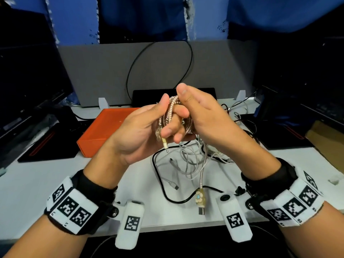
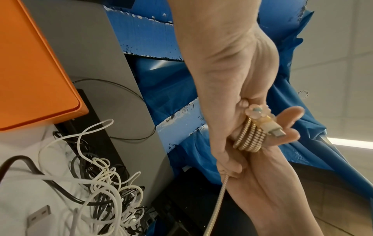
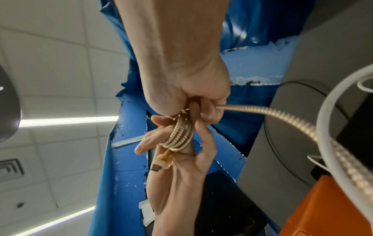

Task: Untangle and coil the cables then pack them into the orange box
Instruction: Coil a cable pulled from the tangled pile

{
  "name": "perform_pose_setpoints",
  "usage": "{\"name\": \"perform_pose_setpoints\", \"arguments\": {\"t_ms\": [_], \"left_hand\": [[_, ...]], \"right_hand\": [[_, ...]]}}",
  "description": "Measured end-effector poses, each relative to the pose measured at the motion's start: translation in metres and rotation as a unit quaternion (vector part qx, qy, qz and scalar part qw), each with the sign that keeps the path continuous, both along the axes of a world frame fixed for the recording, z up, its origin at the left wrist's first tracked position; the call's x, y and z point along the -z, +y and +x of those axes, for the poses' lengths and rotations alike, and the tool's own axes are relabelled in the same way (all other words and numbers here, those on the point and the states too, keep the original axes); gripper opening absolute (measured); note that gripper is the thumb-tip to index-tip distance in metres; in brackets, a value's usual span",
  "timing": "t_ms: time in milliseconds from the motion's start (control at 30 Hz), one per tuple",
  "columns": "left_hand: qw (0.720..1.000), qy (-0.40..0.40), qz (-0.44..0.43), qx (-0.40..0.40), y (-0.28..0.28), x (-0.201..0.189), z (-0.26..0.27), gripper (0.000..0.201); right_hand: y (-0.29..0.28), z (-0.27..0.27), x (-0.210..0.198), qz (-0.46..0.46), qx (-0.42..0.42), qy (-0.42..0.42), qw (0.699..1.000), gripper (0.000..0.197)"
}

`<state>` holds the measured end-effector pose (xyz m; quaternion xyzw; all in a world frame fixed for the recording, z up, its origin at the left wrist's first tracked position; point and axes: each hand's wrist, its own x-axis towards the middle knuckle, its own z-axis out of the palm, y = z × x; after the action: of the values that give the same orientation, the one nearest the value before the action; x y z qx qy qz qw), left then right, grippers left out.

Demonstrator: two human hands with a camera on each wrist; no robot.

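A gold beaded cable [image 1: 173, 108] is wound in several loops around the fingers of my left hand [image 1: 145, 127], held up over the table. In the left wrist view the coil [image 2: 250, 138] sits on those fingers, with a flower-trimmed plug [image 2: 256, 111] lying along them. My right hand [image 1: 204, 116] pinches the same cable beside the coil [image 3: 179, 137]. Its free tail hangs down to a second flower plug [image 1: 200, 198] on the table. The orange box [image 1: 104, 127] lies behind my left hand. A tangle of white and black cables [image 1: 188, 161] lies under my hands.
A thick black cable [image 1: 158, 175] curves across the white table near the front edge. A grey partition [image 1: 111, 71] stands at the back, with dark monitors at both sides. A black pad [image 1: 46, 146] lies left of the box and cardboard [image 1: 325, 142] at the far right.
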<state>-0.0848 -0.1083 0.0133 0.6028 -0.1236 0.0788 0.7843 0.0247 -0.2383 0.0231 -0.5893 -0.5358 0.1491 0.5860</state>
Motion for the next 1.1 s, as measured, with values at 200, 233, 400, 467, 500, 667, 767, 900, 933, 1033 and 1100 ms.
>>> {"name": "perform_pose_setpoints", "arguments": {"t_ms": [200,233,400,467,500,667,767,900,933,1033,1100], "left_hand": [[0.999,-0.043,-0.008,-0.033,0.006,-0.009,-0.006,0.027],[0.996,-0.050,-0.029,-0.066,0.008,-0.011,-0.004,0.025],[0.969,-0.067,-0.133,-0.197,0.024,-0.014,0.003,0.030],[0.967,-0.071,-0.128,-0.209,0.023,-0.010,0.007,0.033],[0.967,-0.072,-0.092,-0.225,0.021,-0.008,0.008,0.033],[0.843,-0.089,0.365,-0.385,0.016,0.001,0.010,0.032],[0.729,-0.082,0.537,-0.416,0.022,0.004,0.009,0.038],[0.809,-0.046,0.509,-0.292,0.028,-0.002,0.002,0.039],[0.829,-0.039,0.494,-0.260,0.028,-0.005,0.000,0.041],[0.883,-0.015,0.420,-0.209,0.028,-0.008,-0.003,0.044],[0.905,-0.001,0.384,-0.184,0.029,-0.010,-0.005,0.039]], "right_hand": [[-0.002,0.002,-0.004,0.028,0.002,0.023,0.999,0.035],[-0.001,0.008,-0.002,0.025,0.023,0.016,0.999,0.031],[0.006,0.021,0.010,-0.079,0.062,-0.109,0.989,0.031],[0.007,0.013,0.014,-0.136,0.038,-0.148,0.979,0.033],[0.007,0.010,0.015,-0.159,0.023,-0.161,0.974,0.033],[-0.001,0.006,0.011,-0.233,-0.079,-0.125,0.961,0.024],[-0.007,0.012,0.002,-0.208,-0.048,-0.125,0.969,0.021],[-0.011,0.023,-0.006,-0.119,0.034,-0.183,0.975,0.007],[-0.011,0.025,-0.007,-0.102,0.049,-0.180,0.977,0.005],[-0.010,0.031,-0.006,-0.066,0.081,-0.175,0.979,0.018],[-0.008,0.032,-0.004,-0.065,0.078,-0.188,0.977,0.019]]}}
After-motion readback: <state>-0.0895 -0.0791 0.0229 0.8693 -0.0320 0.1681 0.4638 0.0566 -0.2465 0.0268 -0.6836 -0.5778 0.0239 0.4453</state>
